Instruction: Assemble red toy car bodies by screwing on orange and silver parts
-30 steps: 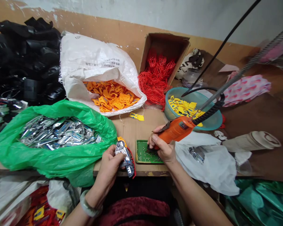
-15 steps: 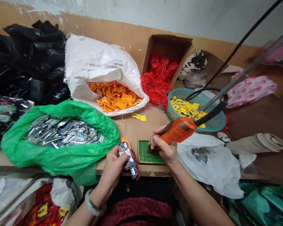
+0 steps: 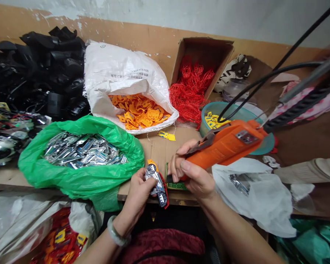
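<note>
My left hand is closed around a small toy car with silver-grey, orange and red parts, held at the table's front edge. An orange electric screwdriver, hung from a cable and a spring, is gripped in my right hand. Its front end points left and down toward the toy car, with a gap between them. Below my right hand lies a green perforated tray, partly hidden by the fingers. The screwdriver's tip is hard to make out among my fingers.
A green bag of silvery parts stands left. Behind are a white sack of orange pieces, a carton with red frames and a teal basin of yellow pieces. Black parts pile far left; a white plastic bag lies right.
My right hand has raised the screwdriver, bringing it closer to the camera and over more of the tray and basin. My left hand keeps the toy car; the whole view has shifted slightly.
</note>
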Demonstrator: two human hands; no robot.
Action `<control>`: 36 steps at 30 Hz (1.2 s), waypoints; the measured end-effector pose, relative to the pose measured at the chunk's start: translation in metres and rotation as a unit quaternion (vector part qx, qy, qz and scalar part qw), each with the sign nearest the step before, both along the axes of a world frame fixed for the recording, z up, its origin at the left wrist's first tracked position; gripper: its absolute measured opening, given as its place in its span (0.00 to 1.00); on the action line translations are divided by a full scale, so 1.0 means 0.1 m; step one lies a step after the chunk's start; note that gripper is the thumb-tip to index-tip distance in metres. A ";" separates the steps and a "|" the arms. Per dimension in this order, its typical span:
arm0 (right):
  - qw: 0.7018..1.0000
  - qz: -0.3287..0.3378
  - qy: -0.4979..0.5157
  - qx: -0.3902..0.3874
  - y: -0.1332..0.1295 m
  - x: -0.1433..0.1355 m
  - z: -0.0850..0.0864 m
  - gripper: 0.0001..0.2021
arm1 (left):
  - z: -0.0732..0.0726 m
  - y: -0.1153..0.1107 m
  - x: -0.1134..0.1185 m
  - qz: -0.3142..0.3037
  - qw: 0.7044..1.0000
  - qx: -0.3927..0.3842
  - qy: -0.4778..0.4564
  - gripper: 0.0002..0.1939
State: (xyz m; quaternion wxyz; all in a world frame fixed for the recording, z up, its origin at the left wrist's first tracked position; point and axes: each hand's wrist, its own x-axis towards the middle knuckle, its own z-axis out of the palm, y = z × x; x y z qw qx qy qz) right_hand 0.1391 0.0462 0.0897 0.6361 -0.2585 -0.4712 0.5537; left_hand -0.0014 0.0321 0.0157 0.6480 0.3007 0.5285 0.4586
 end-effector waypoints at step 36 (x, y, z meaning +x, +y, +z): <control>0.998 0.039 -0.050 -0.027 0.00 -0.05 -0.16 0.14 | 0.01 0.01 -0.02 -0.030 0.999 0.023 0.008 0.09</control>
